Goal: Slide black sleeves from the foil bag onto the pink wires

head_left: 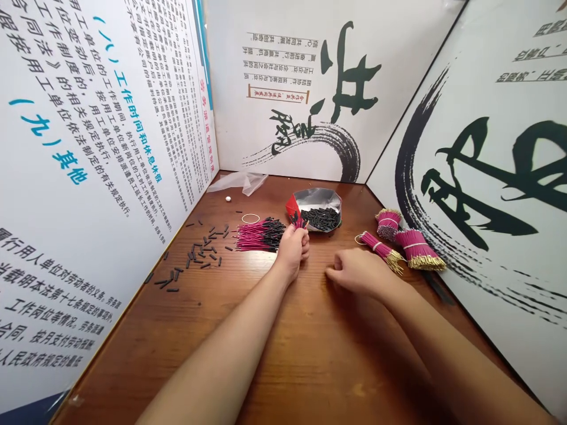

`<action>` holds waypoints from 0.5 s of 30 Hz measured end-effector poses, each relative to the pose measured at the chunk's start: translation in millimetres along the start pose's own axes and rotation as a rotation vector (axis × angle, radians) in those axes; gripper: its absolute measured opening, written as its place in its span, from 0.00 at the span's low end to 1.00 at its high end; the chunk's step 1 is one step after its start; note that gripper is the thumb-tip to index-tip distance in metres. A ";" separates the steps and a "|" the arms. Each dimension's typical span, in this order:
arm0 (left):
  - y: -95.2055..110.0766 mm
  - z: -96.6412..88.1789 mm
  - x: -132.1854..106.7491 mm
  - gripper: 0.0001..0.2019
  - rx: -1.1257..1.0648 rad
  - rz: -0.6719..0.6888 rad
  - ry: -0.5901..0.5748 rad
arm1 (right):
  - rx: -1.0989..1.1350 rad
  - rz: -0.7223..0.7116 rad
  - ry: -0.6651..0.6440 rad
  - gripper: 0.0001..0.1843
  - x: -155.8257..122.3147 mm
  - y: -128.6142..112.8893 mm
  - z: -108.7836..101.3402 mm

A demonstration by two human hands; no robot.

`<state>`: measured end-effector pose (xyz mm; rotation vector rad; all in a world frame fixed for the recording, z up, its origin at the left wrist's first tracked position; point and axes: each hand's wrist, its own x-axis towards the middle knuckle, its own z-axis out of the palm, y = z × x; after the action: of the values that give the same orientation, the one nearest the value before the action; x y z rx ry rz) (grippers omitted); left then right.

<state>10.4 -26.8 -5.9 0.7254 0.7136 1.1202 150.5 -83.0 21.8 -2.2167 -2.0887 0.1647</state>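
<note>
My left hand (291, 251) is closed around a small bunch of thin pink wires (299, 221) with black ends, which point up out of the fist. Just left of it lies a pile of pink wires with black sleeves (261, 234). Behind the fist stands an open box (292, 206), red outside and silvery inside, holding many short black tubes (321, 219). My right hand (357, 269) is low over the table with its fingers curled in; what they hold, if anything, is hidden. Close beyond it lies a tied bundle of pink wires with gold-coloured tips (381, 250).
Two thicker tied bundles, one pink (388, 224) and one gold-tipped (419, 249), lie by the right wall panel. Loose black tubes (201, 252) are scattered at left. A clear plastic bag (241, 183) and a pale ring (250, 218) lie farther back. Printed panels enclose the wooden table (283, 354).
</note>
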 end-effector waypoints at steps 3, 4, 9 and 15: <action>0.4 0.7 -0.3 0.09 0.004 -0.009 0.006 | -0.080 -0.052 -0.009 0.09 -12.3 -0.9 6.5; 0.5 0.9 -0.4 0.09 0.004 -0.010 0.004 | -0.085 -0.065 0.003 0.07 -14.0 -2.2 9.5; 0.6 0.3 -0.2 0.09 0.003 -0.004 -0.009 | -0.012 -0.077 0.076 0.10 -7.0 -5.6 18.0; 0.1 -0.1 0.6 0.10 -0.007 -0.012 -0.010 | 0.561 -0.054 0.133 0.12 36.3 -7.0 10.5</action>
<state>10.5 -26.1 -6.0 0.7202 0.7043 1.1068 144.2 -46.4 11.8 -1.7825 -1.7515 0.5122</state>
